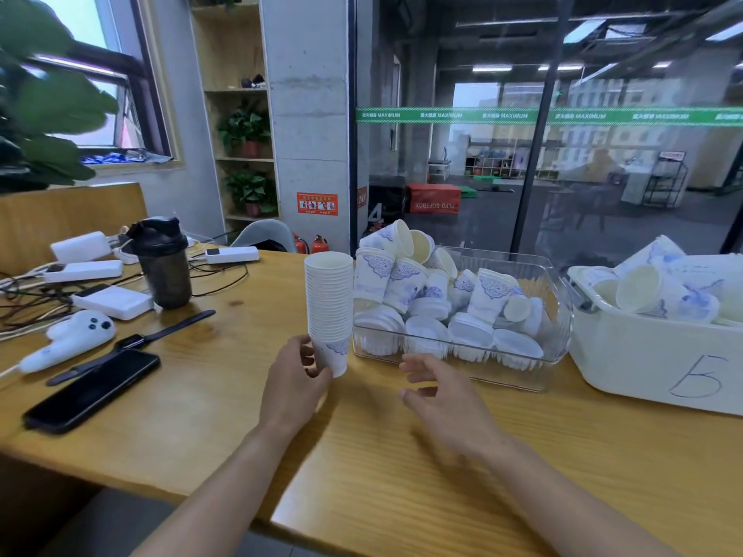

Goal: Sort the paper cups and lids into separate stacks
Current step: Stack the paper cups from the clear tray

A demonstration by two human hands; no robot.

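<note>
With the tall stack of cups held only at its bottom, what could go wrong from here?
1. The tall stack of nested white paper cups is gripped by the left hand only at its base, so it may lean and topple.
2. If it falls left, cups could scatter onto the black smartphone and the tangled cables.
3. The open right hand, blurred beside the clear plastic bin, might bump the stack.

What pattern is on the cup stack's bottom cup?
White with a blue ornamental print, on the bottom cup; head view.

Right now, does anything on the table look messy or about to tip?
The tall cup stack stands upright, gripped at its base by the left hand. In the clear bin cups lie jumbled over the lids.
</note>
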